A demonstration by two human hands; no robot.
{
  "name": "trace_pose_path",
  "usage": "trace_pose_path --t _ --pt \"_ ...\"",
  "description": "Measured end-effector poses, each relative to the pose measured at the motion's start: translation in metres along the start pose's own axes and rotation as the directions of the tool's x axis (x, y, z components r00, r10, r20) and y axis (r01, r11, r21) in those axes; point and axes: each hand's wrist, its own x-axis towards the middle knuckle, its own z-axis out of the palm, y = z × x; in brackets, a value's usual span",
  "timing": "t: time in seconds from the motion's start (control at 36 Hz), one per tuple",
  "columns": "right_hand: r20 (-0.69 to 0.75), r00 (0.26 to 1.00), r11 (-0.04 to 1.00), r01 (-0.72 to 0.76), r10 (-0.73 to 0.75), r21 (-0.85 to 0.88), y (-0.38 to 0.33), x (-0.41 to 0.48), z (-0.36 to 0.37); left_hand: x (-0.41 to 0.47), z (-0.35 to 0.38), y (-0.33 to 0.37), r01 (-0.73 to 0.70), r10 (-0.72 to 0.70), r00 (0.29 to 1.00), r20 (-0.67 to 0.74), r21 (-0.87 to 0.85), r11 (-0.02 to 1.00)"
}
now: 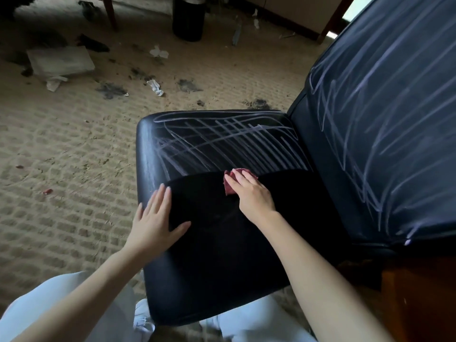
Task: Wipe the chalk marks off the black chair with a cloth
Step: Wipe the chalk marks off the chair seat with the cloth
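Observation:
The black chair's seat point(222, 255) fills the middle of the head view. White chalk marks point(222, 141) cross the far half of the seat, and the near half is plain black. More chalk lines point(385, 114) cover the backrest at the right. My right hand point(251, 193) presses a dark red cloth point(229, 185) flat on the seat, right at the border between the marked and the plain area. My left hand point(155, 220) lies flat, fingers spread, on the seat's left edge and holds nothing.
A dirty beige carpet point(74, 156) with dark stains and paper scraps point(155, 86) surrounds the chair. A black bin point(188, 18) stands at the back, a white flat box point(60, 61) lies far left. A brown wooden piece point(419, 299) sits at the lower right.

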Motion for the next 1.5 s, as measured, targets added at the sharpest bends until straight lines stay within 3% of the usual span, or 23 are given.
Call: trace_pose_path --t 0.19,0.36,0.58,0.94,1.25,1.5 --pt "-0.045 0.998 0.999 0.046 -0.045 0.019 0.025 0.002 0.004 0.027 0.021 0.036 -0.357 0.356 0.933 0.049 0.245 0.901" --pt "-0.067 0.996 0.998 0.064 -0.063 0.012 0.048 0.005 0.007 0.043 0.032 0.058 -0.547 0.531 0.835 0.143 0.326 0.771" --pt "-0.08 0.997 1.0 0.023 -0.022 0.013 0.076 0.007 0.007 0.061 0.037 0.069 -0.605 0.591 0.791 0.16 0.351 0.715" --pt "-0.099 0.985 0.99 -0.14 0.143 0.033 0.12 0.006 0.002 0.072 0.039 0.065 -0.634 0.615 0.771 0.166 0.294 0.715" --pt "-0.156 0.91 0.923 -0.375 0.383 0.082 0.158 0.007 0.001 0.07 0.04 0.064 -0.63 0.616 0.775 0.141 0.262 0.731" --pt "-0.03 0.791 0.784 -0.599 0.611 0.163 0.182 0.007 -0.016 0.069 0.042 0.063 -0.631 0.622 0.774 0.121 0.239 0.738"
